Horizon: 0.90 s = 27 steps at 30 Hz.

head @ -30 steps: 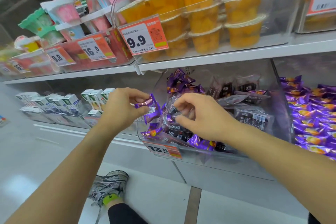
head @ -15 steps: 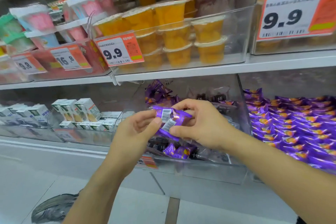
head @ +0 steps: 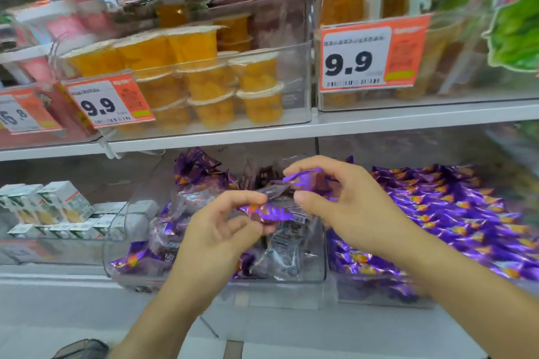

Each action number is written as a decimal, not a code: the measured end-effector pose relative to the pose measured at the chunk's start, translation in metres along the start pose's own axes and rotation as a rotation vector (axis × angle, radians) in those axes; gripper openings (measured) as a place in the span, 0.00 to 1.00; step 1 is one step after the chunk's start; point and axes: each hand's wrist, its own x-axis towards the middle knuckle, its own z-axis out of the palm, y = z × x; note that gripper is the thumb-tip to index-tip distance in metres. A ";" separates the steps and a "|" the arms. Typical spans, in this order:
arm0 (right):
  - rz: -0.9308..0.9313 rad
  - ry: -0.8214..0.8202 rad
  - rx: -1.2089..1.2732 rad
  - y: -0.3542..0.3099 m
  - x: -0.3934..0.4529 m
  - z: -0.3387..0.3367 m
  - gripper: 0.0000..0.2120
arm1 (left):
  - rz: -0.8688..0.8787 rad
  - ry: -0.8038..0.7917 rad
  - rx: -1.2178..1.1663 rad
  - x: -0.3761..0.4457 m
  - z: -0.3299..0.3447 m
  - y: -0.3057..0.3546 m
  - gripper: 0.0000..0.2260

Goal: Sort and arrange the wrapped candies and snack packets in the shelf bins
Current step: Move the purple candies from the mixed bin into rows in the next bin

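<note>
Head view, both hands working in front of the clear mixed bin [head: 316,253] on the lower shelf (landmark for all positions below).

Left hand [head: 215,230] is pinching one purple wrapped candy [head: 267,211] between thumb and forefinger, narrow grip, just above the bin's open top. Right hand [head: 347,207] is holding a second purple candy [head: 303,181] between thumb and curled fingers, slightly higher and to the right of the first, also over the bin. The two candies are lying close together; whether they are touching cannot be told through the blur.

Inside the bin, purple candies are lying mixed with dark, clear-wrapped snack packets [head: 280,256]. Immediately right of the bin, a neighbouring bin of purple candies [head: 455,221] is holding only the one kind (probable destination, judging by matching wrappers).

Handling judgement: the candies are looking light and small, with glossy foil that is likely slippery and crinkly. The body should be the firmer hold; the twisted wrapper ends are flimsy and may slip or tear if pulled. Fingertip pinching across the middle is looking adequate, with no squeezing needed. The snack packets are appearing soft and pliable, so lifting by an edge seam should serve.

Above the bin, orange fruit cups [head: 204,81] and a 9.9 price tag [head: 109,103] are sitting on the upper shelf.
</note>
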 end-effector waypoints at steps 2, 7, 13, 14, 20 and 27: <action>0.039 0.055 0.015 0.001 -0.002 -0.010 0.19 | -0.033 -0.002 -0.086 0.003 0.011 0.000 0.16; 0.176 0.079 0.265 0.010 -0.005 -0.022 0.18 | 0.020 0.069 0.040 0.006 0.034 -0.001 0.05; 0.136 0.121 0.264 0.010 -0.018 -0.037 0.18 | -0.077 -0.014 -0.035 0.005 0.050 -0.003 0.22; 0.153 0.118 0.290 0.011 -0.019 -0.040 0.22 | -0.083 -0.024 -0.022 0.005 0.052 -0.002 0.18; 0.269 0.095 0.501 0.012 -0.019 -0.041 0.16 | -0.145 0.039 -0.237 0.003 0.061 0.000 0.16; 0.386 0.070 0.625 0.004 -0.017 -0.039 0.12 | -0.152 0.139 -0.181 0.003 0.061 0.003 0.16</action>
